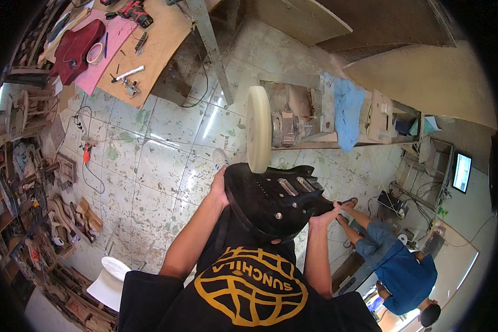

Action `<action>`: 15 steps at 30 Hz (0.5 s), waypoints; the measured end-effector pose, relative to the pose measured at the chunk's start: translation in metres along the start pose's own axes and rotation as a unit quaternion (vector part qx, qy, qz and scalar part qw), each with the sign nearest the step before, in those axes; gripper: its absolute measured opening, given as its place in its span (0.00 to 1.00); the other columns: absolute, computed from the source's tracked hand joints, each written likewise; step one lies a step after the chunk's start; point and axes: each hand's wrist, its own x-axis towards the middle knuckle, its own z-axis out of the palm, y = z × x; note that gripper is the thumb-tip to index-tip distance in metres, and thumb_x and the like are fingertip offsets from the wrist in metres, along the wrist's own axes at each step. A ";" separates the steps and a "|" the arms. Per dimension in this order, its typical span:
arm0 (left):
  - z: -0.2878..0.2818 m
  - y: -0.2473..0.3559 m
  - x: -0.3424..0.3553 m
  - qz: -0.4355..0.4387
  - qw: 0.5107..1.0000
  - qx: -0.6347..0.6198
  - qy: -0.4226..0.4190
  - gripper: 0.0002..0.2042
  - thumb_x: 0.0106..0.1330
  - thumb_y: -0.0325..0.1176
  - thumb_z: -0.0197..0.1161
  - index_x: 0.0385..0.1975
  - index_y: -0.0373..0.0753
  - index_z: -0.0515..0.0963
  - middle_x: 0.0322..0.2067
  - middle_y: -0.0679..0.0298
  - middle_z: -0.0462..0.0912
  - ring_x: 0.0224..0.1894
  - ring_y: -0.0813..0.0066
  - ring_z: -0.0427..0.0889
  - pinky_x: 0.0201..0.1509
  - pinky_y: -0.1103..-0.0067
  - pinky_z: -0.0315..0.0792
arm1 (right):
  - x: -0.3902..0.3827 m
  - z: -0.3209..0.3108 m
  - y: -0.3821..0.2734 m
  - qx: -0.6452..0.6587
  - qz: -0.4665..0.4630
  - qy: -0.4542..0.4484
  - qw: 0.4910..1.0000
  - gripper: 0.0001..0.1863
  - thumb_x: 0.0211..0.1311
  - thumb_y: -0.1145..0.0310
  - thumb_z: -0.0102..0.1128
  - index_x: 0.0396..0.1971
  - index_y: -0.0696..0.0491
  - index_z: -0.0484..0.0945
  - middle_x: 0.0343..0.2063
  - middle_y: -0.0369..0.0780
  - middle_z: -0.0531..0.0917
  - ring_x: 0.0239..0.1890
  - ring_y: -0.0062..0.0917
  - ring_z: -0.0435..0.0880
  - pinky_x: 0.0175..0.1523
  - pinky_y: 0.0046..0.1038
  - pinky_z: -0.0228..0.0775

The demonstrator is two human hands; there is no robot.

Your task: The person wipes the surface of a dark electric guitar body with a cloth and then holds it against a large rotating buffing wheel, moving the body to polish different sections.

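A glossy black guitar body with pickup slots and several holes is held at waist height in front of me. My left hand grips its left edge. My right hand is closed on its right end. The cream buffing wheel of a bench machine stands just beyond, its lower rim over the body's upper edge; I cannot tell if they touch. A blue cloth hangs over the machine's frame to the right.
A bench at upper left holds a red guitar body, a drill and small tools. A corded orange tool lies on the floor. A white chair is at lower left. Another person in blue is at lower right, near a screen.
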 end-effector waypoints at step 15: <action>0.030 -0.036 0.000 -0.119 0.993 -0.017 -0.014 0.32 0.69 0.59 0.29 0.58 0.40 0.68 0.55 0.53 0.73 0.57 0.55 0.71 0.64 0.58 0.61 | -0.018 0.001 -0.013 0.032 -0.109 -0.010 0.993 0.18 0.48 0.54 0.46 0.30 0.54 0.71 0.31 0.42 0.77 0.38 0.37 0.78 0.48 0.42 0.71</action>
